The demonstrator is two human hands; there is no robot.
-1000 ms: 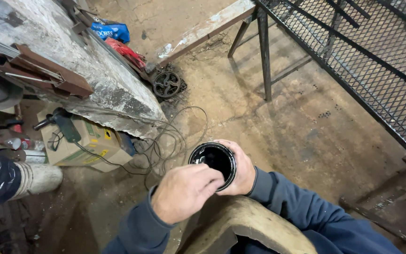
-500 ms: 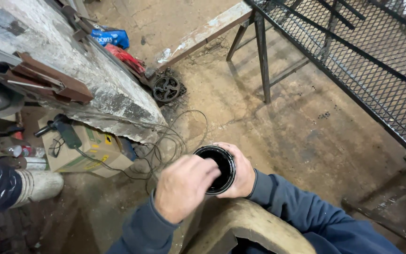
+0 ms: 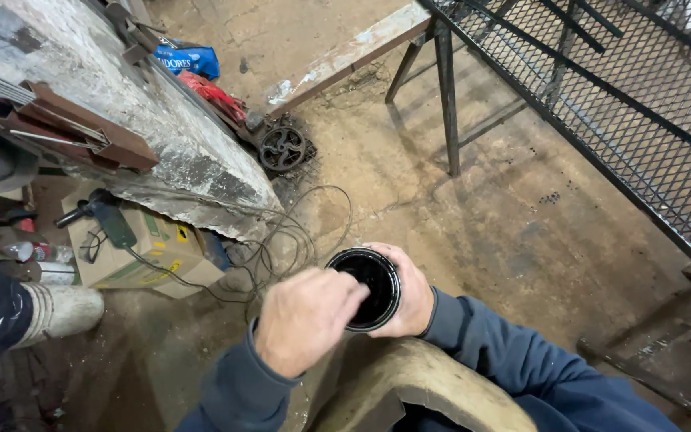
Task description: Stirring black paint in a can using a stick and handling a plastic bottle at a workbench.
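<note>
In the head view, low in the middle of the frame, the right hand [image 3: 411, 298] is wrapped tight around a small round can [image 3: 365, 288] full of something black and shiny. The left hand [image 3: 307, 318] curls over the can's rim with its fingertips [image 3: 356, 294] at the edge; I cannot tell if it pinches anything. The can has no lid, so a tilt or a bump could slop the black stuff onto the blue sleeve [image 3: 513, 360] or the dirt floor [image 3: 505, 232]. The loose wires [image 3: 293, 240] left of the can could catch a foot.
</note>
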